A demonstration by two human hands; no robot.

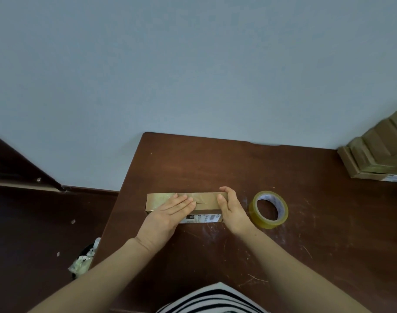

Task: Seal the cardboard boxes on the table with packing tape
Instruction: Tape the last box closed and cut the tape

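At table centre, the left hand [170,211] lies flat on top of the cardboard box [206,201], fingers straight and together, pressing down on the glossy tape strip [161,197] that runs along the lid. The right hand [232,208] cups the box's right end, thumb on the top face and fingers curled round the far corner, holding it. The box lies lengthwise between the two hands, flat on the brown table [215,166], with a printed label [206,218] on its near side. Just right of the right hand, not touching it, the tape roll [268,208] lies flat on the scratched surface. Well apart, at the far right corner, a stack of boxes [378,152] stands against the wall. A striped garment [213,299] shows at the near edge.
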